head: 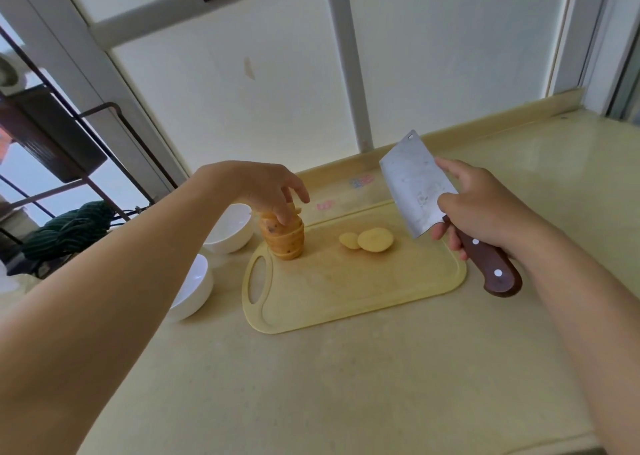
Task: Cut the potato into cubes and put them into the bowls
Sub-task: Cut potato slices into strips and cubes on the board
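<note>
Potato (284, 238) under left hand (263, 184); cleaver (415, 184) aloft

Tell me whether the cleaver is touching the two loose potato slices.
Apart: the head view shows the cleaver raised in the right hand, clear of the slices.

your left arm reaches in from the lower left, bare forearm stretched forward, wrist bent down. your left grip (263, 186) arches over the potato (285, 243), fingertips curled onto its top, index finger lifted outward; the thumb is hidden. your right arm comes in from the right. your right grip (485, 209) wraps the cleaver (415, 184) where blade meets handle, thumb on the blade's flat, index finger along its back.
</note>
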Demonstrator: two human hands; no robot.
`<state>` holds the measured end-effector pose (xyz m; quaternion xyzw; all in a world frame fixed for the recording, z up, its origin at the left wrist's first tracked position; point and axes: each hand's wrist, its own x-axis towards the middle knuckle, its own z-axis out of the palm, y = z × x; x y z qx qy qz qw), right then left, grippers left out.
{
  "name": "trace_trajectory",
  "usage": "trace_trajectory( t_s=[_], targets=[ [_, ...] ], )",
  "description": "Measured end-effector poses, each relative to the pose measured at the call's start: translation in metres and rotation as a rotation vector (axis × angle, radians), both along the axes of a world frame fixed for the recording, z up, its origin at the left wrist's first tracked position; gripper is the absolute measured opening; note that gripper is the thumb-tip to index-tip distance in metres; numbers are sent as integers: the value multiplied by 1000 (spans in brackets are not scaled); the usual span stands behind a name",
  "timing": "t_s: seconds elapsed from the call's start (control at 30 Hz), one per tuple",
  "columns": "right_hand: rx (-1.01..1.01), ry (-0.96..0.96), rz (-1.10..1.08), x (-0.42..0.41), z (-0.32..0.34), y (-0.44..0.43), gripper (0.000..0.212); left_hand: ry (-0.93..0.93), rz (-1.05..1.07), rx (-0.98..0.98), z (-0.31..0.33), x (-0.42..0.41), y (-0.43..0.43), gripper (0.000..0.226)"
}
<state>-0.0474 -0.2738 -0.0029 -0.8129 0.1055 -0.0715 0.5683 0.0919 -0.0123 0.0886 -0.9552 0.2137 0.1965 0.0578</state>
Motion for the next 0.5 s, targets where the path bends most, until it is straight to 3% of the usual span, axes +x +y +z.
trace_trajectory(
  t_s=[0.07, 0.27, 0.5],
  targets=[
    [-2, 0, 2, 0, 0, 0, 77, 17, -24, -2, 1, -1, 0, 56],
    [-17, 1, 4, -1, 0, 1, 77, -28, -70, 28, -2, -4, -1, 35],
    [-28, 1, 8, -2, 1, 2, 78, -111, -98, 79, -4, -2, -1, 38]
  ],
)
